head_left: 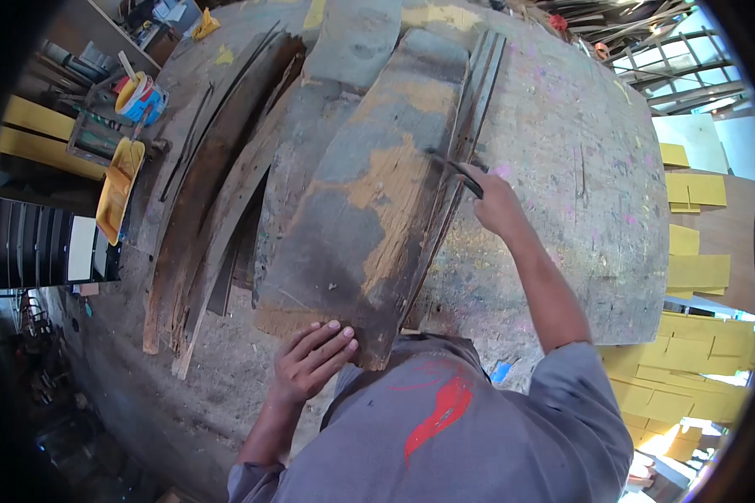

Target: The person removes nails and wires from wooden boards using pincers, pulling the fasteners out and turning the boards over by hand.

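CLOSED ON THE RIGHT, RESTING ON THE LEFT

My right grip [497, 201] is closed around a slim dark tool [453, 166], its tip near the right edge of a worn board [319, 226]; whether the tip presses or hovers, I cannot tell. My left grip [315, 360] lays its fingers, slightly spread, over the board's near end; the thumb is hidden, so I cannot tell whether it pinches from below.

The board lies lengthwise on the worktop [570, 193], running away from my waist, its near end close to my shirt [528, 427]. I judge it fairly stiff and heavy enough to want both hands for a lift, taken by the long edges near the middle. Its grey skin is broken by a tan, fibrous patch, so I would expect it to feel rough rather than slippery, firm in the bulk but brittle on top, apt to shed flakes or splinters. The tool looks light and rigid, best held by its handle.

Narrow strips [486, 84] run along the board's right side; warped planks [214, 151] lie to its left. Farther left are a bucket [132, 105] and a yellow tray [117, 197]; yellow sheets [696, 189] show at far right. The bucket carries a coloured label [153, 109], its print too small to read. I can make out no brand elsewhere, and the red mark [449, 402] on my shirt looks like a smear, not lettering.
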The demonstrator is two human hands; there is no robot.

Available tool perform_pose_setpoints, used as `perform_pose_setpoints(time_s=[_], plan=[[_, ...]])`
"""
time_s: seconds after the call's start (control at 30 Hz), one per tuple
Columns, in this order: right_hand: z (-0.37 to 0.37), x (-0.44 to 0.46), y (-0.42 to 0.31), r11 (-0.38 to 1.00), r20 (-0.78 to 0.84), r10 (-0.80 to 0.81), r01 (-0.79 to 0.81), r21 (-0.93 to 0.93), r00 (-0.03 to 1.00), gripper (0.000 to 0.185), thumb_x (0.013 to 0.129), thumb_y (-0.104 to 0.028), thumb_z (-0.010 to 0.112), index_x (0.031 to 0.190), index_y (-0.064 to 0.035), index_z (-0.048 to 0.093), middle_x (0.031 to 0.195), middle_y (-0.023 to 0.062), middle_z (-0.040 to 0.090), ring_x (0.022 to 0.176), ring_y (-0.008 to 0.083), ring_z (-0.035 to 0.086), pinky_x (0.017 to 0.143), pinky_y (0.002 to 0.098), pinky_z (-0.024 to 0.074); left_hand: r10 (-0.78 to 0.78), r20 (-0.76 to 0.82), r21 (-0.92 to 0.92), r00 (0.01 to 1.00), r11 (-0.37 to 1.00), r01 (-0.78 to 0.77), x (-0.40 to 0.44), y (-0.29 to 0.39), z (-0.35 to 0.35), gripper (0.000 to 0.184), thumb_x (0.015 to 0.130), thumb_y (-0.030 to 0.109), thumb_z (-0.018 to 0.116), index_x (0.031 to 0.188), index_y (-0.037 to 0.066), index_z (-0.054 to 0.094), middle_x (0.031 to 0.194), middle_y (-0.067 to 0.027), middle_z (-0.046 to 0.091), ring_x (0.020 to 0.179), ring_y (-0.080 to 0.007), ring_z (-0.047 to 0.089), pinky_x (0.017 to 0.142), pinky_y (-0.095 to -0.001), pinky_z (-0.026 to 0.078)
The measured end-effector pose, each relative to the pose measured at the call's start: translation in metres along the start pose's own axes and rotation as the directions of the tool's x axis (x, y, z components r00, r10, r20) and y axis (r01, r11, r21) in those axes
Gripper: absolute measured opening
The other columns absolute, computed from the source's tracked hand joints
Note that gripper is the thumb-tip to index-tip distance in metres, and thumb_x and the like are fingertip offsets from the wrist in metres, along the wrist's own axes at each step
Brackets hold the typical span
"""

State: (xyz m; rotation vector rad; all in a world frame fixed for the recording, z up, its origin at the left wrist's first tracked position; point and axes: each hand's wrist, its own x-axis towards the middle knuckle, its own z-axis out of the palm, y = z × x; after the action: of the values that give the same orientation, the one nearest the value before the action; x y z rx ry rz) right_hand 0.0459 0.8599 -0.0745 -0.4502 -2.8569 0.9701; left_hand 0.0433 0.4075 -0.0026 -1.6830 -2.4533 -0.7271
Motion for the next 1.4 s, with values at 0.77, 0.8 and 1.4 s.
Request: perform_pose_setpoints(time_s=[0.77,0.8,1.4], plan=[[0.077,-0.020,0.021,0.720,-0.333,0.691,-0.568,0.399,0.641,0.031,0.097,-0.024,0.076,0.108,0.0049,0.073,0.097,0.0187,0.077,0.087,0.0292,0.075,0.082,0.0438,0.0564,-0.274,-0.038,-0.122,0.961,0.956,0.268,0.024,0.001,0.100,0.061,0.082,0.029,0.089,0.138,0.014,0.069,0.152,-0.0198,0.057,0.146,-0.0388,0.047,0.122,-0.0525,0.034],[0.077,-0.027,0.027,0.771,-0.397,0.637,-0.535,0.346,0.661,0.032,0.099,-0.026,0.073,0.108,0.0046,0.073,0.096,0.0205,0.077,0.087,0.0324,0.074,0.082,0.0449,0.0559,-0.372,-0.103,-0.069,0.922,0.928,0.367,0.018,-0.009,0.091,0.066,0.081,0.032,0.090,0.140,0.013,0.068,0.153,-0.0227,0.055,0.148,-0.0411,0.045,0.124,-0.0534,0.031],[0.062,-0.110,0.024,0.749,-0.293,0.596,-0.386,0.538,0.748,0.028,0.108,-0.027,0.063,0.109,0.0000,0.071,0.083,0.0089,0.074,0.069,0.0141,0.070,0.064,0.0326,0.0529,-0.981,0.121,-0.983,0.152,-0.096,0.159,-0.058,-0.070,0.101,0.031,0.100,0.017,0.077,0.129,0.009,0.067,0.117,-0.0034,0.073,0.106,-0.0177,0.071,0.096,-0.0379,0.056]])
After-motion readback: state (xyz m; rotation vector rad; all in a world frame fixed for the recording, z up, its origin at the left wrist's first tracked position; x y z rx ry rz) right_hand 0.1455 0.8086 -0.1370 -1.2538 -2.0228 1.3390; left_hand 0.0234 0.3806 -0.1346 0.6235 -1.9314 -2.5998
